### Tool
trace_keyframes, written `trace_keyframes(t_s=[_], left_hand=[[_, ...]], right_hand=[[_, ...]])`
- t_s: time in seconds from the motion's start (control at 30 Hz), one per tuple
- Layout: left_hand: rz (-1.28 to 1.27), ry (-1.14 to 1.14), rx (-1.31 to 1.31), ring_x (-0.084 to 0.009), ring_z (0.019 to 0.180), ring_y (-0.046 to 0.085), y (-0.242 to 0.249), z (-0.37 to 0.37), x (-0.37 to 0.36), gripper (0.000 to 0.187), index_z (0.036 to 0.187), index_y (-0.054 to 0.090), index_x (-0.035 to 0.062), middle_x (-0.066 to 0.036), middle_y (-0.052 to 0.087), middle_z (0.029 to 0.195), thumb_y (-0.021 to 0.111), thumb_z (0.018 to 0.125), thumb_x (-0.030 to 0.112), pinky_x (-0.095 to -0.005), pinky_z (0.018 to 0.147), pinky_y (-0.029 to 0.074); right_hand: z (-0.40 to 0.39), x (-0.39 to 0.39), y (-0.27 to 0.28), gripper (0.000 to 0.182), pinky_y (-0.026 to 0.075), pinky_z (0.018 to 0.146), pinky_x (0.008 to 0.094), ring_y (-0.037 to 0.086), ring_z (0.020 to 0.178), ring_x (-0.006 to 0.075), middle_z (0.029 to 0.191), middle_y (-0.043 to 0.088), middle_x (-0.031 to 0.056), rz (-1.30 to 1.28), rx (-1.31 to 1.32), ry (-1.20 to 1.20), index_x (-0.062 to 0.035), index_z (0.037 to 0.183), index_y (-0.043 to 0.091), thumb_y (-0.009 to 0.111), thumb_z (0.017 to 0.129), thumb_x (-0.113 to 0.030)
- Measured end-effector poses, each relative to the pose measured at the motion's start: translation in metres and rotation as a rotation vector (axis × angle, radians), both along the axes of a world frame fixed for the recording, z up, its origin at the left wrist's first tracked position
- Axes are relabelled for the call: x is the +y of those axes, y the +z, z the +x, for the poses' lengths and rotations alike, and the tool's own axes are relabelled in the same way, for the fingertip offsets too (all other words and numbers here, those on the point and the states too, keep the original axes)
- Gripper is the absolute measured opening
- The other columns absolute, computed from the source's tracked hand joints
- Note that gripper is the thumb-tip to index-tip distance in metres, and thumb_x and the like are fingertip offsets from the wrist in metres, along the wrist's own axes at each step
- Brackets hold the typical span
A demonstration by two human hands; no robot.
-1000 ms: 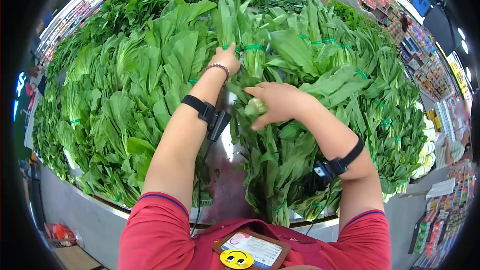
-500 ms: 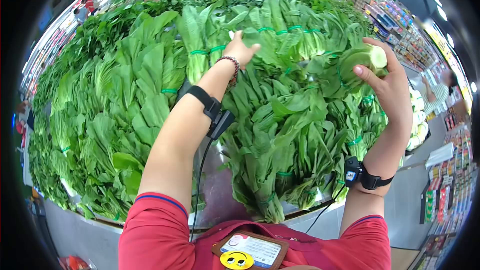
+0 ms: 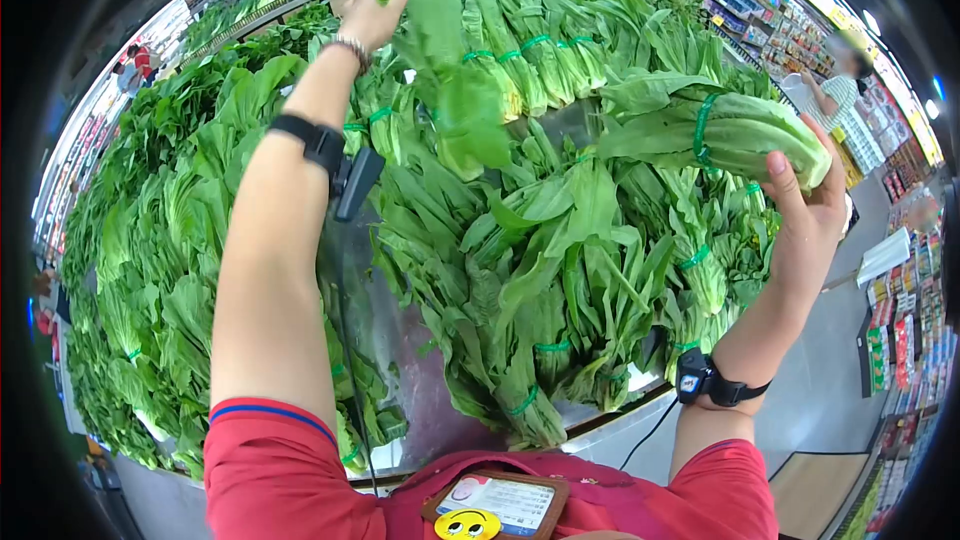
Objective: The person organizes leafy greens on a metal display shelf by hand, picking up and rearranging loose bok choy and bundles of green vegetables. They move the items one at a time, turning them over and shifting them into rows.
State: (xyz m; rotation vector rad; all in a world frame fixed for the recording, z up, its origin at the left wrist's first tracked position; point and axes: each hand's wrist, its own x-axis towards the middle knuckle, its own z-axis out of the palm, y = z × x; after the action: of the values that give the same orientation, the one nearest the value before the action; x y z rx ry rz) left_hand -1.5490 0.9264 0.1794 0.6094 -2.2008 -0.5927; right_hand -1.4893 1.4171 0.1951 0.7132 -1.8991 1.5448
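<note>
My right hand grips the pale stem end of a bunch of leafy greens, long-leaved like lettuce and bound with a green band. Its leaves point left over the display. At the far left of the pile my left hand is raised, thumb and fingers apart. Beside its thumb, a motion-blurred bunch of long leaves hangs above the pile. Banded bunches lie in a row behind, cut ends toward me. More long-leaved bunches are heaped in front of me.
Broad-leaved greens cover the left of the display. A bare metal strip shows between the heaps. The display's front edge is close to my body. A person stands at the right near shelves.
My left hand has moved up and left, away from the middle bunches. My right hand has shifted right and down, and its bunch now lies lengthwise across the view.
</note>
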Motion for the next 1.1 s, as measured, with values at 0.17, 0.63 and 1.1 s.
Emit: trace_keyframes(t_s=[0.17,0.63,1.1], left_hand=[[-0.32,-0.43,-0.121,-0.038,0.116,0.051,-0.052,0.058,0.058,0.036,0.12,0.059,0.007,-0.02,0.056,0.12,0.057,0.086,0.02,-0.0441,0.102,0.041],[0.117,0.021,-0.718,-0.0387,0.105,0.063,-0.1,0.003,0.115,0.097,0.152,-0.001,0.009,-0.027,0.059,0.121,0.061,0.085,0.041,-0.0467,0.093,0.049],[0.748,-0.247,0.682,-0.0296,0.108,0.055,-0.083,-0.005,0.101,0.085,0.141,0.026,0.0014,-0.018,0.052,0.125,0.075,0.077,0.029,-0.0382,0.098,0.044]], right_hand=[[0.006,0.019,-0.021,0.047,0.057,0.076,0.025,0.063,0.1,0.0182,0.118,0.06,0.013,-0.157,-0.04,-0.084,0.0014,0.132,0.05,0.067,0.089,-0.008],[0.034,0.046,-0.126,0.05,0.055,0.077,0.0311,0.061,0.1,0.0205,0.117,0.058,0.0113,-0.465,-0.361,-0.112,-0.0028,0.13,0.047,0.069,0.086,-0.01],[0.066,0.071,-0.136,0.063,0.042,0.099,0.0344,0.053,0.115,0.0222,0.126,0.053,0.0143,-0.091,-0.635,0.045,-0.0017,0.133,0.045,0.074,0.077,-0.005]])
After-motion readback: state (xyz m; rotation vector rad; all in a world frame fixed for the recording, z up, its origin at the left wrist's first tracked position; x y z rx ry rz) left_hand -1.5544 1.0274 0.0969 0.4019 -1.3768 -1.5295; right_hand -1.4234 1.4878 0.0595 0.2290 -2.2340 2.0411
